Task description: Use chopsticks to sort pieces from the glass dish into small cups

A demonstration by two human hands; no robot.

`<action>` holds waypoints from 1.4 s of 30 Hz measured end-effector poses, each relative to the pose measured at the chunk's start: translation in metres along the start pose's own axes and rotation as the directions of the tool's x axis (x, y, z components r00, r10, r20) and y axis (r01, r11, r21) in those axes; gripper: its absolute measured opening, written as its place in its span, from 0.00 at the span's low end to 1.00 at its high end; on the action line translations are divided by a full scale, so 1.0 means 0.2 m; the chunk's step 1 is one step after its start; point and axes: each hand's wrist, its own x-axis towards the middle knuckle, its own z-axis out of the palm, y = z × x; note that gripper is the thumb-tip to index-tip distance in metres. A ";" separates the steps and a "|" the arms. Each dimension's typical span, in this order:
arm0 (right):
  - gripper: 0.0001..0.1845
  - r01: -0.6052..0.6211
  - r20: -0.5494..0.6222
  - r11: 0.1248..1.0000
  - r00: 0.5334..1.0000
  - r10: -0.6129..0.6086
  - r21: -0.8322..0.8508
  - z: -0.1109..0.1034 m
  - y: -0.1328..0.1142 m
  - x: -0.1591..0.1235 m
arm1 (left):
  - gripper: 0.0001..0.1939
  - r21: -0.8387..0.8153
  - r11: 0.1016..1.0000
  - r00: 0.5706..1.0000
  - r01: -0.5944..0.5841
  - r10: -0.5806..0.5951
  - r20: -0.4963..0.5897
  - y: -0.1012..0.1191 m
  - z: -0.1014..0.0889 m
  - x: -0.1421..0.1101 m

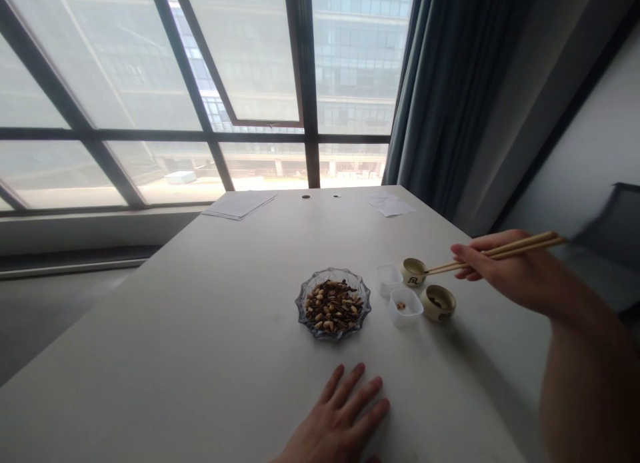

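My right hand (493, 270) grips a pair of chopsticks (520, 244), their tips beside the rim of the farther small ceramic cup (414, 272). Whether the tips pinch anything is too small to tell. Closer to me is a second ceramic cup (439, 304) with something dark inside. Left of the cups are two clear plastic containers; the nearer container (406, 314) holds a small brown piece, and the farther container (389, 274) looks bare. A glass bowl (299, 310) is filled with mixed nuts and seeds (333, 306). My left hand (340, 420) lies flat on the table before the bowl, fingers spread.
The white table (225, 356) runs toward a large window (250, 63). Stacked papers (239, 204) lie at its far left, and thin crumpled sheets (393, 203) at its far right. A dark curtain (425, 96) hangs behind; a chair (613, 230) stands at right.
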 end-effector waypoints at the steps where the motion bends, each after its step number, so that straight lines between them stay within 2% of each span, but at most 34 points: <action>1: 0.20 -0.054 0.009 0.999 0.999 0.054 -0.003 -0.02 0.03 0.01 | 0.33 0.016 1.000 1.000 -0.007 0.007 0.006 0.00 0.00 0.00; 4: 0.16 -0.147 0.072 0.989 0.987 0.147 0.004 -0.02 0.10 0.06 | 0.35 0.052 0.998 0.999 -0.038 0.037 0.014 -0.02 -0.01 0.01; 8: 0.16 -0.132 0.209 0.991 0.970 0.124 0.027 0.03 0.14 0.11 | 0.36 0.062 0.997 0.998 -0.051 0.049 0.026 -0.02 -0.02 0.01; 15: 0.17 -0.109 0.249 0.994 0.963 0.106 -0.004 0.07 0.15 0.14 | 0.35 0.039 0.999 0.999 -0.037 0.036 0.030 -0.02 -0.03 0.01; 21: 0.15 -0.099 0.318 0.995 0.943 0.101 -0.022 0.15 0.09 0.16 | 0.35 0.067 0.997 0.997 -0.049 0.045 0.063 -0.02 -0.04 0.02; 24: 0.13 -0.101 0.303 0.995 0.948 0.101 -0.017 0.17 0.08 0.18 | 0.33 0.068 0.996 0.998 -0.056 0.054 0.031 -0.02 -0.02 0.01; 28: 0.15 -0.140 0.276 0.990 0.952 0.129 0.020 0.15 0.10 0.18 | 0.33 0.049 0.997 0.999 -0.052 0.052 0.005 -0.02 -0.01 0.01; 31: 0.16 -0.125 0.180 0.991 0.977 0.113 0.054 0.12 0.08 0.16 | 0.34 0.030 0.999 0.999 -0.033 0.033 -0.010 -0.02 -0.01 0.01; 33: 0.17 -0.069 0.103 0.990 0.993 0.057 0.119 0.12 0.04 0.14 | 0.34 0.025 0.999 1.000 -0.028 0.028 -0.012 -0.02 -0.01 0.01; 35: 0.18 0.009 0.058 0.979 0.998 -0.021 0.203 0.16 -0.02 0.12 | 0.34 0.027 0.999 0.999 -0.030 0.031 -0.011 -0.01 -0.01 0.01; 37: 0.20 0.079 0.073 0.958 0.992 -0.102 0.275 0.23 -0.08 0.10 | 0.33 0.026 0.999 0.999 -0.027 0.028 -0.017 -0.01 -0.01 0.01; 42: 0.21 0.153 0.246 0.928 0.938 -0.244 0.339 0.50 -0.16 0.06 | 0.32 0.023 1.000 1.000 -0.008 0.009 -0.028 0.00 0.00 0.00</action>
